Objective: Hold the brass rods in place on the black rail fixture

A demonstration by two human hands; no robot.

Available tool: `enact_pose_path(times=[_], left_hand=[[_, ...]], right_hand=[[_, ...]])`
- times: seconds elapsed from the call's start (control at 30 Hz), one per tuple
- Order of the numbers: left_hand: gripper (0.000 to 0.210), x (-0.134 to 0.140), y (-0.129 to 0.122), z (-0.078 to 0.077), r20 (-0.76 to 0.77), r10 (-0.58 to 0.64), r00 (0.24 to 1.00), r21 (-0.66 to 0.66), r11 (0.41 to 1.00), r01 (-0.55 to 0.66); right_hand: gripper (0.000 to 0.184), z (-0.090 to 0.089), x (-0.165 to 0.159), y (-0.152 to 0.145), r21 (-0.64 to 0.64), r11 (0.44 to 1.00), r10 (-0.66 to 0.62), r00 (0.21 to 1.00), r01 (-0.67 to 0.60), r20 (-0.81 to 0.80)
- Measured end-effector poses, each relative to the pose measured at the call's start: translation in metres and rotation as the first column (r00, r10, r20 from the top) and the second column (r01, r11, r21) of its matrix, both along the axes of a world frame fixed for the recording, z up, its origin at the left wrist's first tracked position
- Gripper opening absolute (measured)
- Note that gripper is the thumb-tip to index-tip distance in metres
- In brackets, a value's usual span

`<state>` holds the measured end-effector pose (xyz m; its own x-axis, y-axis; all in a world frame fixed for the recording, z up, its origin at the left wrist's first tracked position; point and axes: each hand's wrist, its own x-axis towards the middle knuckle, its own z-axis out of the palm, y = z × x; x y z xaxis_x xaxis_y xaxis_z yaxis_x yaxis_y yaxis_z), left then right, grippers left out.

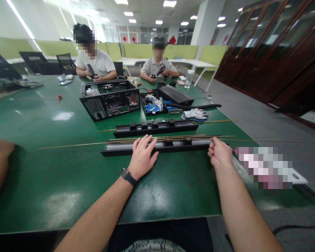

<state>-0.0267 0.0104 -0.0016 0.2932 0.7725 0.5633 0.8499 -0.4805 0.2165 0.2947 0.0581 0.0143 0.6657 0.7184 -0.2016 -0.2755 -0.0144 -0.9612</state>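
Green and glossy, the surface point(68, 196) fills most of the view in a bright open office.

Nearest, the left hand point(143, 155) lies flat, fingers spread, pressing on the near black rail point(157, 146), which lies crosswise just in front of the person. The right hand point(219, 152) is at the rail's right end, fingers pinched together on what looks like the tip of one of the thin brass rods point(170, 138) running along the rail's top; whether it grips the rod or the rail's end cap cannot be made out. By the look of it, the step in hand is steadying the rail while a rod is fed or drawn along it. The next move would call for a steady, straight pull or push in line with the rail, as the rods look slender enough to bend.

Just beyond lies a second black rail point(156, 127) with small blocks on top. Farther off stand an open computer case point(110, 98), a tray of parts point(153, 105) and a pair of work gloves point(195, 113).

At the far end two other people sit, each holding a tool. A further arm enters at the left edge, cut off. A blurred patch hides whatever lies right of the right hand.
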Motion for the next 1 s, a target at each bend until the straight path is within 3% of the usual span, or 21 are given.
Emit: enact_pose_path(times=[0.5, 0.83, 1.0], left_hand=[[0.051, -0.0005, -0.0004, 0.0005, 0.001, -0.001, 1.000, 0.001, 1.000, 0.001], [0.051, -0.0007, -0.0001, -0.0003, -0.014, -0.002, 1.000, -0.001, 1.000, 0.002], [0.051, -0.0009, 0.0002, -0.0002, -0.013, 0.000, 1.000, 0.002, 1.000, 0.000]], right_hand=[[0.019, -0.0010, -0.0067, -0.0020, -0.021, 0.993, 0.116, 0.993, -0.115, 0.014], [0.016, 0.0018, -0.0001, 0.0002, -0.002, 1.000, -0.008, 1.000, 0.008, -0.006], [0.014, 0.0012, 0.0017, 0.0004, -0.018, 1.000, -0.009, 1.000, 0.009, -0.005]])
